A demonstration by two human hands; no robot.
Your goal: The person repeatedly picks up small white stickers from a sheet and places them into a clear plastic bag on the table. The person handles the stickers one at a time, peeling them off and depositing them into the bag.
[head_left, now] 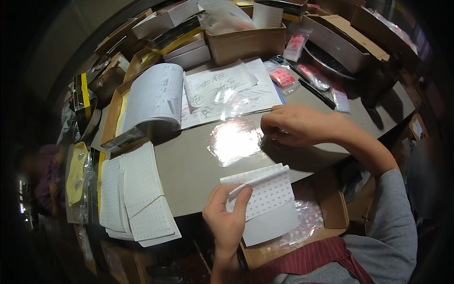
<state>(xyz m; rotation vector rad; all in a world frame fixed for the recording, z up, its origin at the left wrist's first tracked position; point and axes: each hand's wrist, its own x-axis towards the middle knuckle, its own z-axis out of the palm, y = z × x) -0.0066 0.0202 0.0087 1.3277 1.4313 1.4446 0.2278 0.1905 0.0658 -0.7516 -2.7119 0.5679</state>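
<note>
My left hand pinches a partly folded white label sheet between thumb and fingers, above the table's near edge. Small printed marks run in rows over the sheet, and its lower part is blank. My right hand is closed, fingertips curled together, at the right edge of a pile of small clear plastic bags. Anything between those fingertips is hidden. Strong glare covers the middle of the bags.
Stacked label sheets lie at the left. Behind them, a cardboard box carries a curled paper pad. Handwritten papers, red-marked bag packs and a black pen lie farther back. An open carton sits below the near edge.
</note>
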